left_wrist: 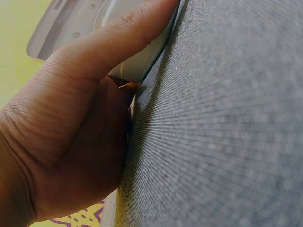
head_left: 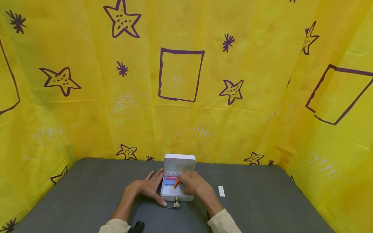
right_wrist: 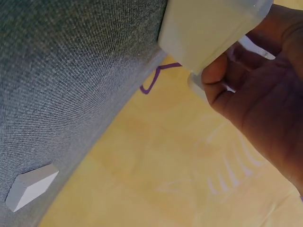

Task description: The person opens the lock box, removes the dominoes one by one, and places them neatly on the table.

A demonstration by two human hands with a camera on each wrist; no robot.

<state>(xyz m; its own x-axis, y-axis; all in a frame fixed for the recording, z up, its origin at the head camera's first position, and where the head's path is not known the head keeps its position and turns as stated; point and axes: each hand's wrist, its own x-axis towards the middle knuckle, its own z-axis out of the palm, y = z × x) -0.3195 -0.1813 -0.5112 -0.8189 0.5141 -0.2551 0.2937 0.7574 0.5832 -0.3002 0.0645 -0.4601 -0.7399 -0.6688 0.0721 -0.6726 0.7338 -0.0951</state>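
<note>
The orange block (head_left: pixel 176 183) is inside the white box (head_left: pixel 169 198), near its middle, set at a slant. The right hand (head_left: pixel 193 184) reaches over the box's right side with its fingers curled, and they seem to pinch the upper end of the block (its tips are hard to see, so I judge this from the head view). The left hand (head_left: pixel 151 186) has its fingers spread apart beside the box's left side, with the thumb at the near corner; it touches the box but is not clamped round it. The block looks light and stiff, maybe a bit smooth, and not likely to break. I think its two long sides are the best place to hold it, with a finger and thumb. The box looks hard too, and its walls leave only a little room for fingers. A pink block (head_left: pixel 171 178) and a blue block (head_left: pixel 170 183) lie close by on the left and could get bumped. The lid (head_left: pixel 179 163) stands up at the back, so it blocks the far side. Keys (head_left: pixel 176 204) hang at the front, and a white block (head_left: pixel 221 191) lies on the gray table (head_left: pixel 87 194), apart from the box on the right.
</note>
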